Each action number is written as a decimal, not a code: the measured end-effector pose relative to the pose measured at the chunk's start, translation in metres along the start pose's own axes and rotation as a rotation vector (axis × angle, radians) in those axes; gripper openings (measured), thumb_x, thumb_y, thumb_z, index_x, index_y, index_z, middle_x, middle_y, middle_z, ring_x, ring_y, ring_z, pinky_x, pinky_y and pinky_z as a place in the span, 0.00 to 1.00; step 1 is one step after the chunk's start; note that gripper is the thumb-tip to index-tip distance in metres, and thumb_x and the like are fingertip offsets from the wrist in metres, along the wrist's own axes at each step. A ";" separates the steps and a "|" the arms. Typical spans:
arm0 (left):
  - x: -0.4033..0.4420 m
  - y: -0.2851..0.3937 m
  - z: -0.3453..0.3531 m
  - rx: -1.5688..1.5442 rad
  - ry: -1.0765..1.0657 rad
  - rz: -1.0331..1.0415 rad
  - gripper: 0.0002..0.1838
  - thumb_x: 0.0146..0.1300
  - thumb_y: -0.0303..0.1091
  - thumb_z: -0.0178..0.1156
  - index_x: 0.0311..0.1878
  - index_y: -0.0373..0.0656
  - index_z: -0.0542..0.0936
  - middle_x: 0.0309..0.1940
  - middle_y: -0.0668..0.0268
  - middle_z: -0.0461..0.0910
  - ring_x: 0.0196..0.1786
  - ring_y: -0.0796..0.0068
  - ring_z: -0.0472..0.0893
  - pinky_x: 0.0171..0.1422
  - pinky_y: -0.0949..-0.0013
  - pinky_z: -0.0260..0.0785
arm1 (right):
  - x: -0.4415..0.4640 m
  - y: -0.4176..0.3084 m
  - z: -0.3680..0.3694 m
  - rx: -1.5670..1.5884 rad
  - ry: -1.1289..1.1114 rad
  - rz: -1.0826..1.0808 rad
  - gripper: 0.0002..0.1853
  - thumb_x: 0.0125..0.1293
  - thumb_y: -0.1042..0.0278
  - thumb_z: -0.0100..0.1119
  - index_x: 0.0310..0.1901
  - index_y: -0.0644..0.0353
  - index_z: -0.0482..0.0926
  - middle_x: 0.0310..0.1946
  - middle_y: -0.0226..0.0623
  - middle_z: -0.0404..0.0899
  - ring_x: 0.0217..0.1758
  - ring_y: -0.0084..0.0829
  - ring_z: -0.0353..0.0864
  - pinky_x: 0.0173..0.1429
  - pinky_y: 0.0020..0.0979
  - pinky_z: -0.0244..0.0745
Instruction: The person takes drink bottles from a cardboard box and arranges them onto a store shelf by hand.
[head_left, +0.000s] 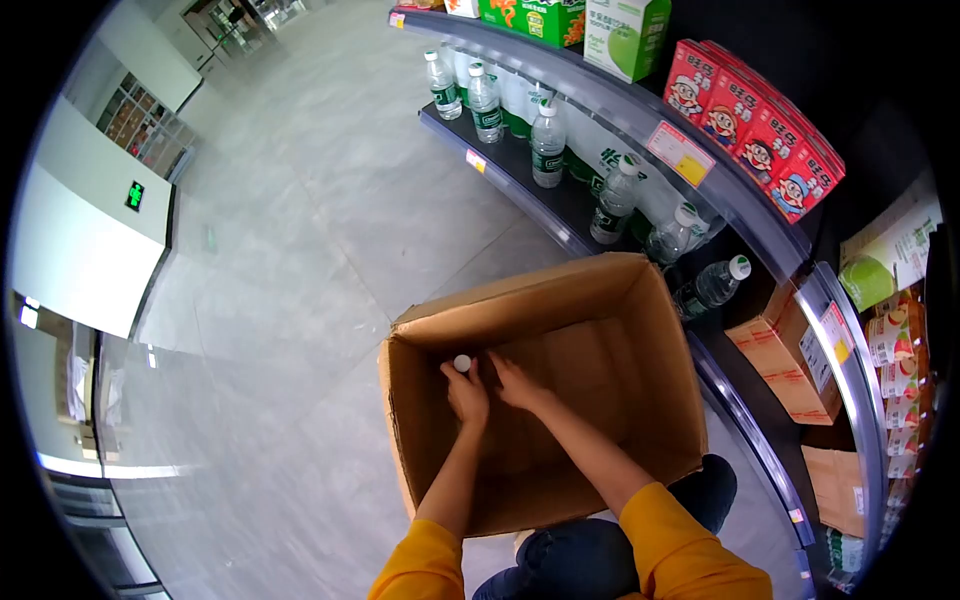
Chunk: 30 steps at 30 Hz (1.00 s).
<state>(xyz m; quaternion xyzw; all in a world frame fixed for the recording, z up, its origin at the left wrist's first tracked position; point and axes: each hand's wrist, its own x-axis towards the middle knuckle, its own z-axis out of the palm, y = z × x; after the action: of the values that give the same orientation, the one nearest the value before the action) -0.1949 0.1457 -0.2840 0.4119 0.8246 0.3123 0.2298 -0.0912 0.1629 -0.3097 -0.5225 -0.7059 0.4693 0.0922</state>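
Both my hands reach down into a large open cardboard box (590, 400). Near its far left corner, my left hand (467, 395) is closed around what looks like a bottle, of which only the round white cap (462, 363) shows. The body below that cap is hidden by the hand and the box's shade. Just to the right, my right hand (517, 384) is held low with fingers stretched out and apart, and nothing shows in it.
A store shelf curves along the right, with water bottles (548, 145) on its lower level. Red drink cartons (755, 125) and a green-white carton (625, 38) stand above. A smaller cardboard carton (785, 355) sits lower right. Grey floor (270, 300) stretches left.
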 end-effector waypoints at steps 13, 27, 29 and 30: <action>-0.058 0.146 -0.076 -0.297 -0.213 0.499 0.21 0.55 0.44 0.64 0.35 0.37 0.68 0.32 0.55 0.74 0.34 0.62 0.77 0.37 0.64 0.69 | -0.121 -0.060 -0.138 0.055 0.416 -0.295 0.26 0.49 0.56 0.67 0.45 0.65 0.70 0.42 0.50 0.75 0.45 0.49 0.75 0.47 0.39 0.71; -0.261 0.302 -0.093 -0.823 -1.419 0.891 0.35 0.58 0.18 0.55 0.68 0.37 0.51 0.64 0.60 0.60 0.65 0.69 0.62 0.67 0.66 0.56 | -0.435 -0.049 -0.278 0.517 0.717 -0.465 0.28 0.55 0.64 0.65 0.56 0.64 0.67 0.48 0.38 0.73 0.54 0.26 0.70 0.52 0.29 0.72; -0.304 0.315 -0.081 -0.877 -1.486 0.871 0.35 0.58 0.17 0.55 0.68 0.35 0.51 0.63 0.58 0.60 0.64 0.67 0.63 0.66 0.65 0.57 | -0.482 -0.043 -0.274 0.704 0.832 -0.509 0.25 0.55 0.71 0.64 0.54 0.64 0.69 0.51 0.34 0.71 0.56 0.26 0.69 0.59 0.30 0.66; -0.327 0.315 -0.066 -0.916 -1.442 0.904 0.35 0.58 0.17 0.54 0.68 0.34 0.51 0.63 0.55 0.61 0.63 0.66 0.65 0.66 0.65 0.59 | -0.506 -0.039 -0.272 0.609 0.977 -0.442 0.22 0.56 0.70 0.64 0.51 0.64 0.70 0.48 0.33 0.72 0.53 0.26 0.71 0.56 0.30 0.69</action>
<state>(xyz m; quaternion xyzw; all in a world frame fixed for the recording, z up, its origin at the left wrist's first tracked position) 0.1136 0.0021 0.0235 0.6535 0.0473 0.3346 0.6773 0.2731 -0.1013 0.0500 -0.4686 -0.5080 0.3261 0.6450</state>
